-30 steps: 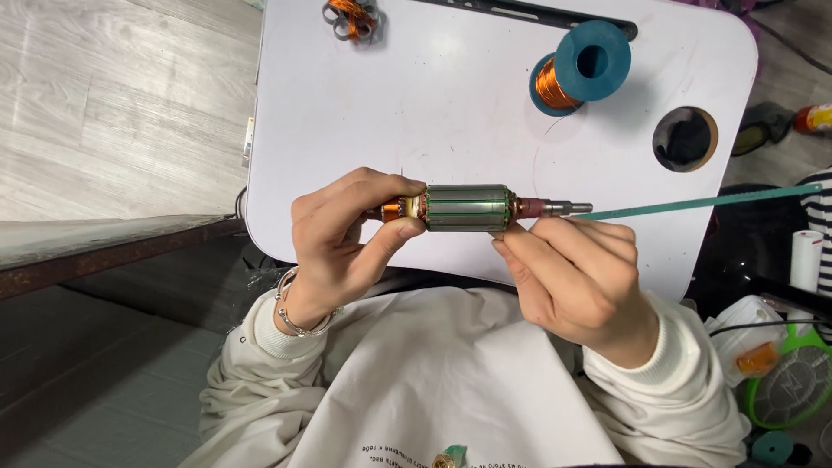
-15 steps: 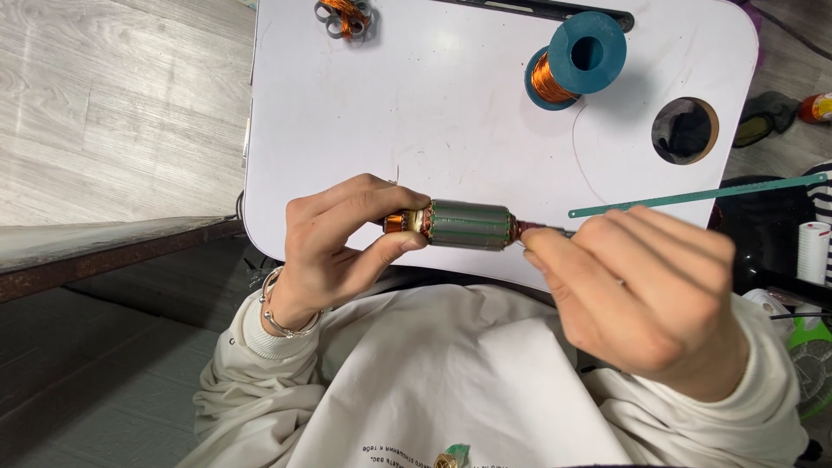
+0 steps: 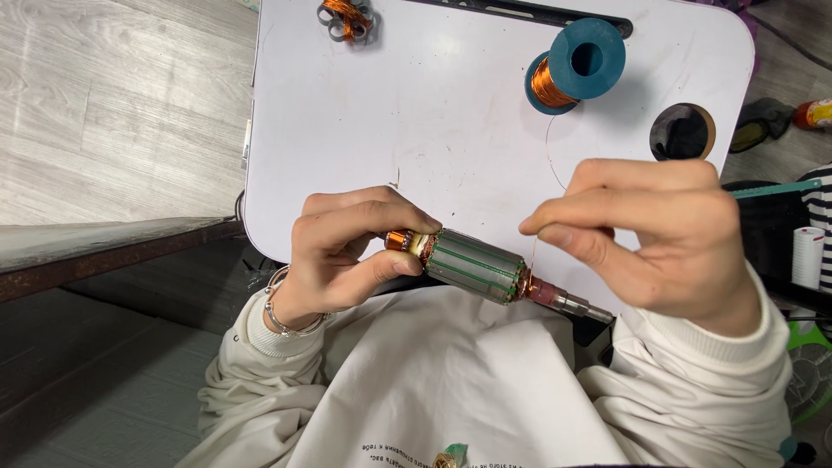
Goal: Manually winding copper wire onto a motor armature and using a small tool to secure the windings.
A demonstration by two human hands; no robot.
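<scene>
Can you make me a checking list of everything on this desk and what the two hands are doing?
Surface: white table, smooth, with a round hole near its right corner.
Job's things: motor rotor, grey-green with a metal shaft, held over the lap; thin copper wire runs up toward the blue wire spool.
Clutter: small copper coil at the table's top edge.
Hands: left hand grips the rotor's end; right hand pinches the wire.
Cables: nothing seen apart from the wire.
Surroundings: grey wood floor, green fan at right.
</scene>
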